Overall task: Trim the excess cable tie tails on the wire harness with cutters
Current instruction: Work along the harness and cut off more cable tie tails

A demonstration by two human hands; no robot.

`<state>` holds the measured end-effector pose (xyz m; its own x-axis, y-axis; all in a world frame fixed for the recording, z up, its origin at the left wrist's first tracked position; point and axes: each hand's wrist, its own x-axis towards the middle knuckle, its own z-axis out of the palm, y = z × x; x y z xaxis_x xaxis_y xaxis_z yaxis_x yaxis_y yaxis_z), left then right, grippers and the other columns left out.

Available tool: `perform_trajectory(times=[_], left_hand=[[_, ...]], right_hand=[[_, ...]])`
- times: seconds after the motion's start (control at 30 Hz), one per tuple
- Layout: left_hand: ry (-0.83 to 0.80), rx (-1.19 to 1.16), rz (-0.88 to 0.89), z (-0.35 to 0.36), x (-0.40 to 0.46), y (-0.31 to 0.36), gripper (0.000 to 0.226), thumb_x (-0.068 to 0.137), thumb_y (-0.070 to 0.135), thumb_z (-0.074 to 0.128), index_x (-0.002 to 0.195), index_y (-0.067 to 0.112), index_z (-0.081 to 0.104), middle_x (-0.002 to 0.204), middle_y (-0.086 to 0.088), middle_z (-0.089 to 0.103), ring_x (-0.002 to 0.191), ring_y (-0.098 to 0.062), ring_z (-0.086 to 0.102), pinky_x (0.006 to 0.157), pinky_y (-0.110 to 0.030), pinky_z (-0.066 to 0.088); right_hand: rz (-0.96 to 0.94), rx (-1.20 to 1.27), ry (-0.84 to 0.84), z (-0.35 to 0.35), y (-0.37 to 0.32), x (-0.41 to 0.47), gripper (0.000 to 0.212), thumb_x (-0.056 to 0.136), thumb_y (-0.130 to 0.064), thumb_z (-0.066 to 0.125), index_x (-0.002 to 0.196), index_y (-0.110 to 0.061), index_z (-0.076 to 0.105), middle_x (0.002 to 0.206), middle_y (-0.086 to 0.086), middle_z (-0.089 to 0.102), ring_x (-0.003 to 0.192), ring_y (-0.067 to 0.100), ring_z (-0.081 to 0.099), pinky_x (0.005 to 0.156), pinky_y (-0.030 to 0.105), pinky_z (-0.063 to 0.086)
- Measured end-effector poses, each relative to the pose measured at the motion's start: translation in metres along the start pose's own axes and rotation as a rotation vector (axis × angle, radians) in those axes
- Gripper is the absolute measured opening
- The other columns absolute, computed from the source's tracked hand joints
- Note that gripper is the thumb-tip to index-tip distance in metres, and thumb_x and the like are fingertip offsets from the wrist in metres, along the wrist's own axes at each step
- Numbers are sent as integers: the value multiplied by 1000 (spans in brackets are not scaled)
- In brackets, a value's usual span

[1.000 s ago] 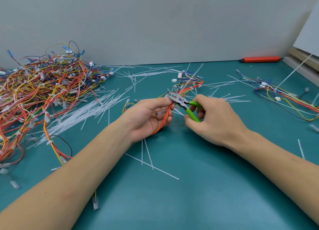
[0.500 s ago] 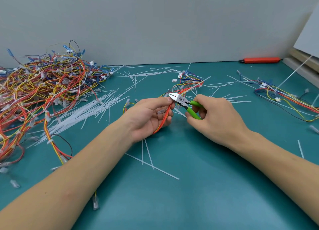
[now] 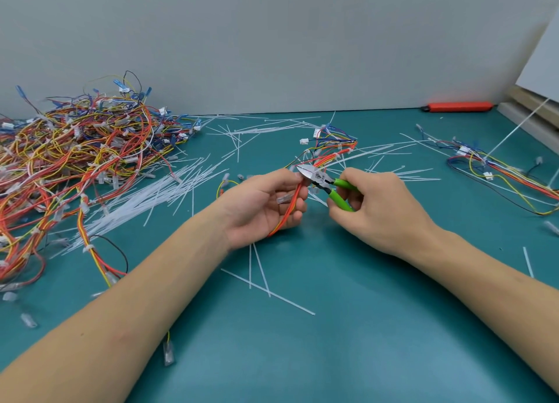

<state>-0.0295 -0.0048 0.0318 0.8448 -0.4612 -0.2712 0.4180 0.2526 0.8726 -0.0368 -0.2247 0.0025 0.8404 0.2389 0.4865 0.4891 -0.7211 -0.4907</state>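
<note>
Left hand curled round thin red-orange wire bundle, mid-table. Right hand grips cutters by glossy green handles; pointed steel tip touches bundle at left fingertips. Matte teal table strewn with thin white plastic tie offcuts. Tangled wire heap at left edge. Flat orange bar at back edge.

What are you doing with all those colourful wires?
A person is tidying a wire harness. The left hand grips its orange wires, and the right hand holds green-handled cutters with the blades right at the bundle. Cut white tie tails lie on the green table, beside a big pile of harnesses.
</note>
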Motion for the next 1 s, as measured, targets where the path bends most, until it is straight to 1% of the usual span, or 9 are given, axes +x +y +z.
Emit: perform_trajectory(times=[0.1, 0.23, 0.37, 0.57, 0.67, 0.73, 0.83, 0.93, 1.0], left_hand=[[-23, -9, 6, 0, 1, -1, 12, 82, 22, 69, 73, 17, 76, 78, -2, 63, 64, -13, 60, 59, -24, 53], [17, -11, 36, 1, 4, -3, 21, 91, 18, 65, 74, 16, 77, 77, -2, 64, 65, -14, 60, 59, -24, 54], [47, 22, 66, 3, 4, -2, 21, 91, 18, 67, 74, 15, 78, 75, -2, 65, 63, -13, 60, 57, -23, 53], [106, 101, 197, 6, 5, -4, 21, 95, 15, 66, 77, 13, 75, 72, -2, 65, 63, -11, 58, 56, -22, 51], [116, 137, 245, 6, 3, -4, 16, 96, 13, 66, 82, 10, 73, 73, -2, 65, 63, -10, 56, 56, -21, 50], [117, 147, 251, 7, 3, -4, 13, 96, 13, 66, 86, 8, 71, 73, -2, 64, 64, -11, 55, 56, -21, 50], [118, 161, 259, 6, 2, -3, 12, 97, 12, 65, 88, 6, 71, 73, -3, 64, 65, -11, 54, 55, -21, 49], [109, 185, 270, 6, 0, -2, 8, 92, 13, 70, 91, 5, 71, 74, -3, 65, 64, -11, 56, 55, -21, 49], [111, 203, 272, 6, -1, 0, 10, 87, 15, 71, 90, 6, 72, 75, -4, 66, 63, -12, 57, 55, -21, 49]], right_hand=[[-9, 22, -3, -1, 0, 1, 18, 81, -33, 72, 80, -28, 55, 62, -7, 56, 60, 17, 54, 60, 40, 51], [-23, 25, -4, -2, -1, 1, 17, 80, -38, 72, 85, -29, 58, 68, -9, 59, 64, 12, 57, 63, 39, 51], [-30, 10, 2, -1, -1, 1, 20, 79, -45, 69, 87, -31, 57, 72, -11, 58, 67, 9, 56, 63, 36, 49], [-28, -41, 32, -2, 0, 1, 23, 78, -50, 66, 88, -32, 55, 74, -13, 57, 71, 7, 55, 60, 30, 45], [-40, -58, 37, -3, -1, 1, 22, 79, -50, 66, 89, -33, 55, 76, -13, 56, 74, 3, 53, 62, 26, 41], [-45, -54, 30, -4, -2, 2, 22, 80, -48, 67, 89, -32, 55, 77, -13, 55, 75, 3, 53, 66, 29, 44], [-62, -67, 24, -5, -4, 2, 20, 82, -45, 68, 89, -31, 55, 79, -14, 55, 78, 12, 52, 74, 41, 49], [-59, -72, 41, -5, -3, 3, 22, 84, -40, 74, 94, -29, 58, 82, -15, 55, 82, 16, 52, 78, 44, 49], [-67, -75, 44, -5, -1, 2, 23, 85, -38, 76, 98, -27, 59, 84, -14, 56, 84, 17, 52, 79, 44, 49]])
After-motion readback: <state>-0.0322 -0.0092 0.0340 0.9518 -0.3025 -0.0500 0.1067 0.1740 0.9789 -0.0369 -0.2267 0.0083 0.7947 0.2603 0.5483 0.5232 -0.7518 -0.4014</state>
